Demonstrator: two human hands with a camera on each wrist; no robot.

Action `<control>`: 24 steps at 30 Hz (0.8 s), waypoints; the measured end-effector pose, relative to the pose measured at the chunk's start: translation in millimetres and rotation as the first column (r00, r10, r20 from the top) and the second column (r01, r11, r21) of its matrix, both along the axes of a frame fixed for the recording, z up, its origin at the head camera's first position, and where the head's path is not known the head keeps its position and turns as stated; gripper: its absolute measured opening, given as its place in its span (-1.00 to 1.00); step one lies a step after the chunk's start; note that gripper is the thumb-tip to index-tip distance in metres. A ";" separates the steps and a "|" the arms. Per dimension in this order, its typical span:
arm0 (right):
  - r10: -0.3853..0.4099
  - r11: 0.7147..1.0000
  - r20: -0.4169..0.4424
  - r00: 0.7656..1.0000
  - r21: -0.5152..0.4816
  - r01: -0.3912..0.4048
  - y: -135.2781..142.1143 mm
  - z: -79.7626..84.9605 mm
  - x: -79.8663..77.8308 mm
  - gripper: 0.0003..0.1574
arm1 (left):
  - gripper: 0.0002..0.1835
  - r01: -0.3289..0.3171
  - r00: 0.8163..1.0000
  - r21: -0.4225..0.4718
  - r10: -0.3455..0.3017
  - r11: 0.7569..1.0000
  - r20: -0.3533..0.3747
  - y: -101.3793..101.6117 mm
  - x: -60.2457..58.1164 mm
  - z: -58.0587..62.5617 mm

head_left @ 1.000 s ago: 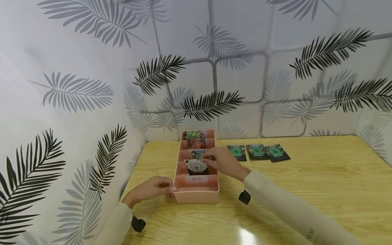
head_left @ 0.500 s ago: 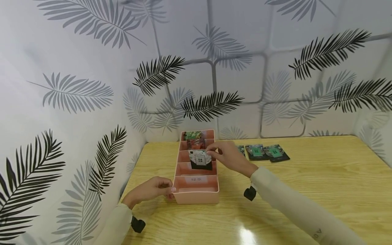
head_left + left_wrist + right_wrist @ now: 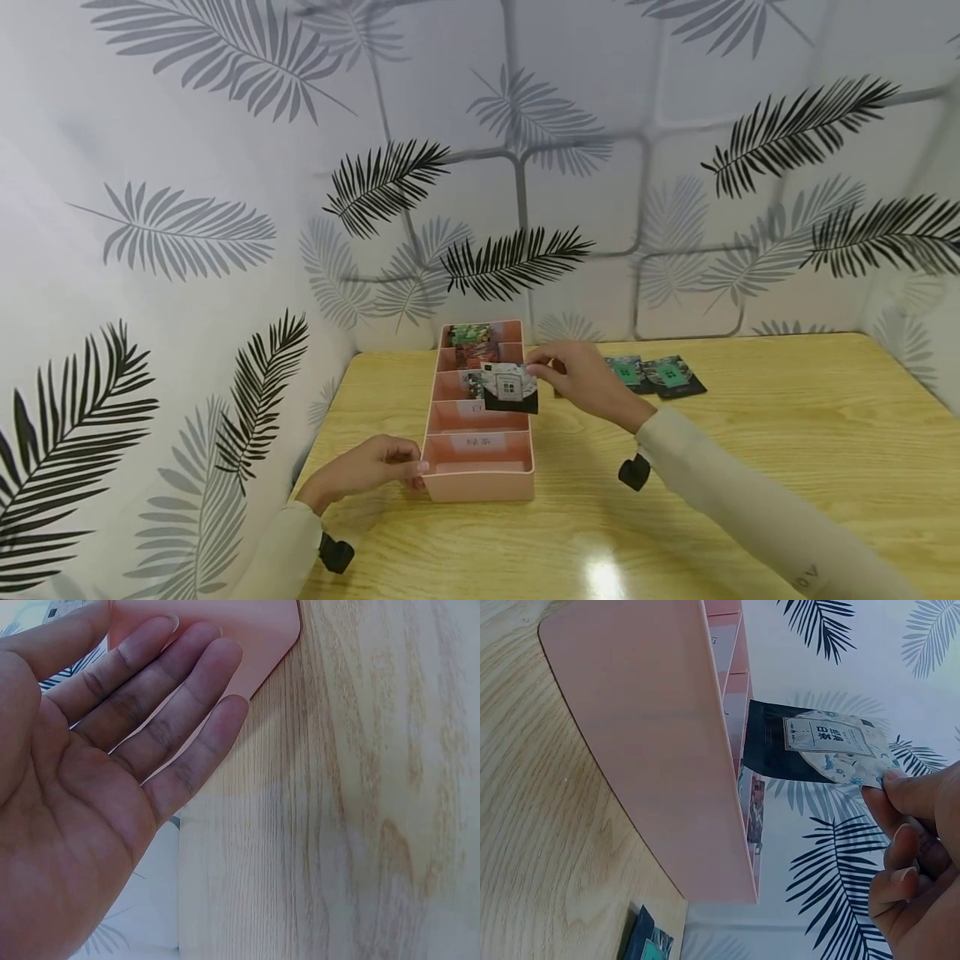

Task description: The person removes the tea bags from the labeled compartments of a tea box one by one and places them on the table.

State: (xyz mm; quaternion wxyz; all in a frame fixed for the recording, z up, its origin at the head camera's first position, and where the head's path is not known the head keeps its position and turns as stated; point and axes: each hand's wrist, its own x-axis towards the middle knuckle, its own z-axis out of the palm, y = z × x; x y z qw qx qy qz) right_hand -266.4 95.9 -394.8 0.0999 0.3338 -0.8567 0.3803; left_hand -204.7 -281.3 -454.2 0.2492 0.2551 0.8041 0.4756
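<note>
A long pink divided tray (image 3: 480, 486) (image 3: 652, 750) (image 3: 247, 630) stands on the wooden table (image 3: 750, 467). My right hand (image 3: 581, 382) (image 3: 915, 847) pinches a black-and-white sachet (image 3: 511, 388) (image 3: 817, 746) by its corner, lifted above the tray's right rim. My left hand (image 3: 367, 468) (image 3: 127, 742) rests with straight fingers against the tray's near left corner. Colourful sachets (image 3: 471, 335) sit in the far compartments. The two nearest compartments hold no sachets.
Dark sachets with green labels (image 3: 660, 374) lie on the table right of the tray, partly behind my right hand. Leaf-patterned walls (image 3: 187, 233) close in the table at the back and left. Bare tabletop stretches to the right and front.
My right hand has lifted the black-and-white sachet out of a middle compartment and carried it up and to the right. The left hand has stayed at the tray's corner.
</note>
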 end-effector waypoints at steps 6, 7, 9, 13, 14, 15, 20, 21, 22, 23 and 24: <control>-0.031 0.999 -0.030 0.999 0.009 0.031 11.9 3.5 1.2 -0.83 | -0.71 0.004 1.000 0.010 -0.004 1.000 0.013 0.1 0.3 0.2; -0.038 0.999 -0.040 0.999 0.012 0.038 14.4 3.7 0.9 -0.84 | -0.71 0.004 1.000 0.010 -0.004 1.000 0.014 0.2 0.3 0.7; -0.048 0.999 -0.054 0.997 0.015 0.049 19.8 3.8 0.6 -0.85 | -0.70 0.003 1.000 0.010 -0.003 1.000 0.015 0.4 0.3 1.9; -0.058 0.998 -0.054 0.997 0.016 0.059 31.8 3.2 1.7 -0.86 | -0.69 0.005 1.000 0.004 -0.005 1.000 0.013 0.7 -0.3 3.2; -0.060 0.998 -0.051 0.997 0.015 0.061 34.8 2.9 2.1 -0.86 | -0.69 0.005 1.000 0.001 -0.005 1.000 0.013 0.8 -0.3 3.3; -0.062 0.998 -0.049 0.997 0.013 0.062 38.0 1.9 2.0 -0.87 | -0.69 0.005 1.000 -0.003 -0.005 1.000 0.016 0.8 -0.4 3.3; -0.085 0.996 -0.060 0.995 0.011 0.085 54.2 -4.7 -0.1 -0.88 | -0.68 0.008 1.000 -0.010 -0.008 1.000 0.019 1.2 -0.4 2.7; -0.090 0.996 -0.062 0.994 0.012 0.091 57.3 -6.0 -0.5 -0.88 | -0.68 0.010 1.000 -0.012 -0.010 1.000 0.017 1.3 -0.4 2.6; -0.099 0.995 -0.067 0.993 0.016 0.100 60.5 -7.1 -0.7 -0.89 | -0.68 0.011 1.000 -0.013 -0.011 1.000 0.017 1.4 -0.4 2.5; -0.104 0.994 -0.073 0.992 0.020 0.105 63.9 -8.5 -1.2 -0.89 | -0.69 0.012 1.000 -0.013 -0.012 1.000 0.016 1.4 -0.4 2.4; -0.112 0.993 -0.075 0.991 0.026 0.114 67.4 -9.9 -1.3 -0.89 | -0.69 0.014 1.000 -0.014 -0.014 1.000 0.013 1.5 -0.4 2.3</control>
